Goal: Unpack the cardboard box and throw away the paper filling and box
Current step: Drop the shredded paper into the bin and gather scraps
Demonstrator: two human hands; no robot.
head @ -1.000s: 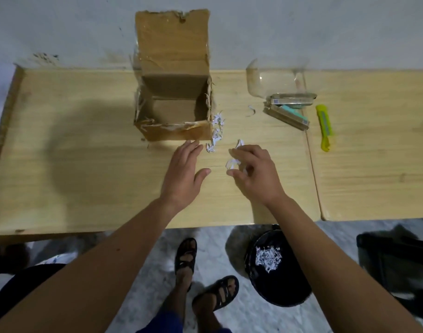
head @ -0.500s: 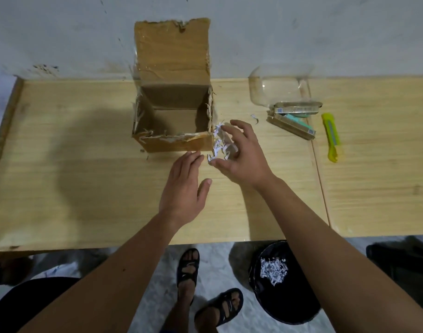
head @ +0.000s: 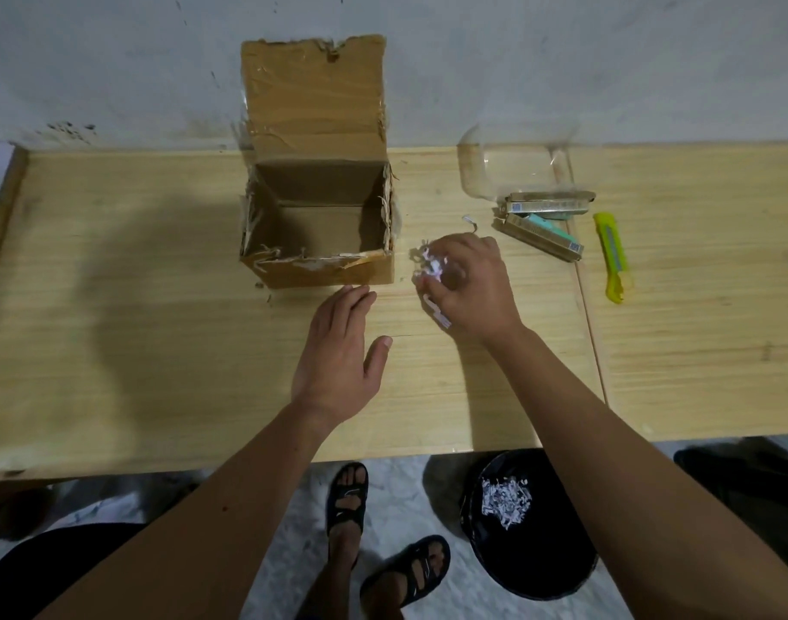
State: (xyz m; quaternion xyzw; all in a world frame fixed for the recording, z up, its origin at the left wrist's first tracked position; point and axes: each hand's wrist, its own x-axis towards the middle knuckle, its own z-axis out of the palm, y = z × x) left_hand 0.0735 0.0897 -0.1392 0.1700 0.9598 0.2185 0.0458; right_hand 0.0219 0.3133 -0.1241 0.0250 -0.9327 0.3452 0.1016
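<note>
Right hand grip pinching paper shreds beside box, left hand spread flat on table: sweep stray strip in, cup tight, drop over bin.

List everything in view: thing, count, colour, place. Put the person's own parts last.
cardboard box: one, brown, open and looking empty inside, on the table by the wall
shredded paper: one small bunch, white, in the right hand just right of the box
loose paper strip: one, white, on the table beyond the right hand
flat packets: two, gold with teal, stacked crosswise right of the box
clear plastic wrap: one, transparent, behind the packets
utility knife: one, yellow-green, far right on the table
table: one, light wood
bin: one, black, on the floor, shredded paper inside
sandals: two, black, on the feet
left hand: flat, fingers straight, near the box
right hand: grips the paper bunch
</note>
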